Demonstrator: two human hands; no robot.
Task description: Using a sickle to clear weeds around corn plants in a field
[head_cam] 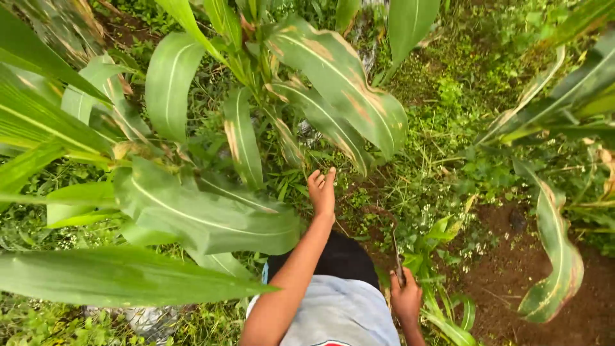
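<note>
The left hand [321,191] reaches forward, fingers together and slightly curled, holding nothing; its fingertips sit at the foot of a maize plant [256,70], among the weeds [410,186] just below the broad striped leaves. Whether it touches a stem cannot be told, since leaves and grass crowd the spot. The right hand [406,298] is low and closed tight around the handle of a sickle [391,237]. The thin dark blade rises from the fist and curves over to the left, its tip above the weeds between the two hands.

Large maize leaves [205,218] with pale midribs and brown, dried patches fill the left and top of the view, one long leaf lying across the lower left. A second maize plant [557,109] stands at the right edge, with a drooping leaf whose tip is browned. Below it is a patch of bare reddish soil [512,269]. A small young plant [448,314] grows just right of the right hand. The person's grey shirt [339,314] shows at the bottom centre.
</note>
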